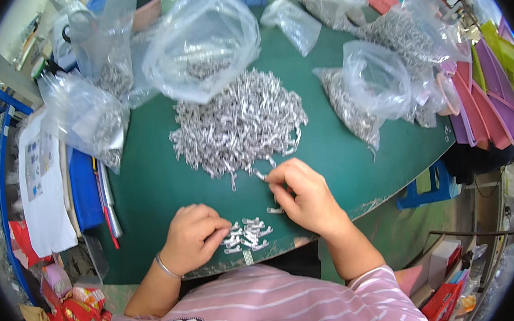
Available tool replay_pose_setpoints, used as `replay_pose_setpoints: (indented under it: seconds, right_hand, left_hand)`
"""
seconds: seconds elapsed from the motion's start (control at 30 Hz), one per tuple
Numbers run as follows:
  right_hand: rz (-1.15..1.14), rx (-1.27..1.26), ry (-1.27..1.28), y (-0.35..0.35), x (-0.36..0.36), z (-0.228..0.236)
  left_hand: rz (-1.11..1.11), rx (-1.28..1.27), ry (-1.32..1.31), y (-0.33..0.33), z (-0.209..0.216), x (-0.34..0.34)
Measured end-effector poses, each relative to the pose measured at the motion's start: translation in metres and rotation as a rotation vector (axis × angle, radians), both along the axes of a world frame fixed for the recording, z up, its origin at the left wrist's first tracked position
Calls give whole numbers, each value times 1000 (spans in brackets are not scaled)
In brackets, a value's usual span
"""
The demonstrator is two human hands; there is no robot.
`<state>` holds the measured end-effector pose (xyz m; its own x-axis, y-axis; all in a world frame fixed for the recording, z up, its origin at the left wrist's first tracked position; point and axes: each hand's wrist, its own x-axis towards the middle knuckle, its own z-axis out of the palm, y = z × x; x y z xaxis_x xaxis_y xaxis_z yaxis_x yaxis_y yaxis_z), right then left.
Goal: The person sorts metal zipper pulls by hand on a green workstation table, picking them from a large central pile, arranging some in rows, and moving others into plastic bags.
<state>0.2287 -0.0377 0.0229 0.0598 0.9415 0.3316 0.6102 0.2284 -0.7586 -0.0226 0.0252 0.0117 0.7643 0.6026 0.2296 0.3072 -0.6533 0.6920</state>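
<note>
A large heap of small silver metal pieces (pixel 238 122), elongated and looking like clasps or pulls, lies at the middle of the table. At its near edge, my right hand (pixel 306 196) pinches one small silver metal piece (pixel 260 174) between thumb and forefinger. Another loose piece (pixel 275 210) lies just below that hand's fingers. My left hand (pixel 193 236) rests on the table with its fingers curled and pressed together; whether anything is in them is hidden. Right beside its fingertips, several of the same pieces form a small group (pixel 251 233) near the table's front edge.
An open clear plastic bag (pixel 201 43) stands behind the heap on the green table (pixel 149 188). More bags of metal pieces sit at left (pixel 91 117) and right (pixel 356 106). Pens (pixel 106 198) and a paper sheet (pixel 42 185) lie at left; coloured bins (pixel 484 98) stand at right.
</note>
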Motion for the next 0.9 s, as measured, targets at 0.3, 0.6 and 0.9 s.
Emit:
replay_pose_setpoints:
  seconds: [0.3,0.6,0.9]
  right_hand:
    - [-56,16,103,11,25,24]
    - [-123,236,165,33,72,81]
    - [-347,6,474,95,147,126]
  left_hand:
    - [3,3,-28,0,-2,-3]
    - [6,14,-38,-1,-7,-7]
    - [12,-18,-56,-1,-9,-6]
